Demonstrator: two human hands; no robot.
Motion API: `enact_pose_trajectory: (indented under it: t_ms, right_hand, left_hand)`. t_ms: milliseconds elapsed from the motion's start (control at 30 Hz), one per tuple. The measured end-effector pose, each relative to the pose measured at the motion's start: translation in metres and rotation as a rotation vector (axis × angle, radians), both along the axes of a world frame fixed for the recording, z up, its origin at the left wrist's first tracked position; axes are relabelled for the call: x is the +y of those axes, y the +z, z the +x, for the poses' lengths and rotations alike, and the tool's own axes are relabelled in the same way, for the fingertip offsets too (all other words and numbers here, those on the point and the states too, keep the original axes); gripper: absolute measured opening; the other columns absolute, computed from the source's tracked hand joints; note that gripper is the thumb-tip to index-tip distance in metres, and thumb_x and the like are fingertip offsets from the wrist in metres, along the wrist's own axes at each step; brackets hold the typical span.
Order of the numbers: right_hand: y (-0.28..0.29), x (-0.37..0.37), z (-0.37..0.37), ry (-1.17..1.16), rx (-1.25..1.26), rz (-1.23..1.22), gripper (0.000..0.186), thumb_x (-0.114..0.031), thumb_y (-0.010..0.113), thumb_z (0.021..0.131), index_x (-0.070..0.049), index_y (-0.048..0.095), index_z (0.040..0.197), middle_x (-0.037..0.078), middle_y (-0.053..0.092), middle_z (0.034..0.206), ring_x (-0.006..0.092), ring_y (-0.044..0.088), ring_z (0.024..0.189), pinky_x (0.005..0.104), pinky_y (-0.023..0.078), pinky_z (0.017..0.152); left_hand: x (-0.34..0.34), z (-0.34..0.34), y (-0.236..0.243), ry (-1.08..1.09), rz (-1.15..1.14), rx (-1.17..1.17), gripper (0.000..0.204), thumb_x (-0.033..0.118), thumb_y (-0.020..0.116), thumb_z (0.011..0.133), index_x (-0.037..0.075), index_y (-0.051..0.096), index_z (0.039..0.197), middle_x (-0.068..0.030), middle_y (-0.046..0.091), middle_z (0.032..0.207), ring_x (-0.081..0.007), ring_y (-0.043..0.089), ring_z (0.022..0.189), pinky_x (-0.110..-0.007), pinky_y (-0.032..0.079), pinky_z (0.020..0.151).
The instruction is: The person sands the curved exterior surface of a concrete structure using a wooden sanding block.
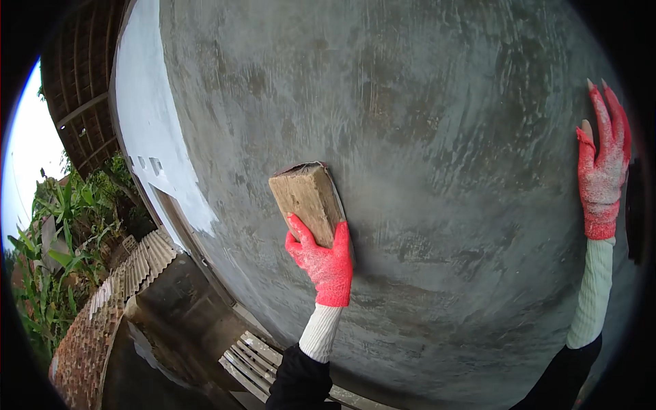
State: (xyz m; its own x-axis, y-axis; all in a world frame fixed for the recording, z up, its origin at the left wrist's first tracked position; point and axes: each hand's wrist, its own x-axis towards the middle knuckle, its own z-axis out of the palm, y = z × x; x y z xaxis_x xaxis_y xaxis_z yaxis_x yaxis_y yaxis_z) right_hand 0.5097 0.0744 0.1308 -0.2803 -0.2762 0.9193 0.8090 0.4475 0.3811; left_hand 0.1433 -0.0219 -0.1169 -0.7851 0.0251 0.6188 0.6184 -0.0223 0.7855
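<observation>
My left hand (322,263), in a dusty red glove with a white cuff, grips the lower end of a wooden sanding block (311,198). The block's far face lies against the grey plastered wall (424,171), and a thin dark-edged sheet shows along its top and right side. Which fingers wrap behind it is partly hidden. At the far right my right hand (603,164), gloved in the same red with bare fingertips, rests on the wall with its fingers stretched upward. Nothing is in it.
White paint (147,96) covers the wall's left part. Below stands a slatted bench (249,362). Corrugated sheets (150,263) top a low brick wall (82,348) at the left, with green plants (68,212) behind. A roof overhang (82,75) is above.
</observation>
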Motion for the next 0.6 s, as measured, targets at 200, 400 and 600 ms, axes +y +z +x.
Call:
enact_pose_trajectory:
  t_ms: [200,400,600]
  right_hand:
    - [0.003,-0.019,-0.016,-0.121,0.037,0.125,0.050,-0.002,0.067,0.084,-0.014,0.060,0.132,0.008,0.054,0.139,0.0298,0.052,0.125,0.0396,0.042,0.106]
    - [-0.005,-0.021,0.012,-0.164,0.058,0.070,0.049,-0.012,0.070,0.084,-0.018,0.060,0.132,0.007,0.054,0.138,0.0302,0.050,0.125,0.0416,0.039,0.107]
    - [-0.012,-0.023,-0.013,-0.202,0.062,0.048,0.051,-0.015,0.071,0.083,-0.017,0.059,0.132,0.008,0.053,0.137,0.0328,0.049,0.124,0.0440,0.040,0.106]
  left_hand:
    - [-0.001,0.165,-0.066,-0.459,-0.094,1.023,0.086,0.036,0.088,0.063,0.036,0.048,0.140,-0.0189,0.046,0.127,-0.0350,0.046,0.115,-0.052,0.042,0.091]
    - [0.004,0.133,-0.048,-0.347,0.008,0.735,0.098,0.031,0.089,0.064,0.029,0.038,0.147,-0.0221,0.041,0.132,-0.0384,0.043,0.119,-0.054,0.041,0.092]
    - [0.002,0.154,-0.012,-0.212,-0.004,0.517,0.109,0.025,0.091,0.065,0.017,0.024,0.151,-0.0276,0.030,0.138,-0.0452,0.038,0.120,-0.057,0.038,0.095]
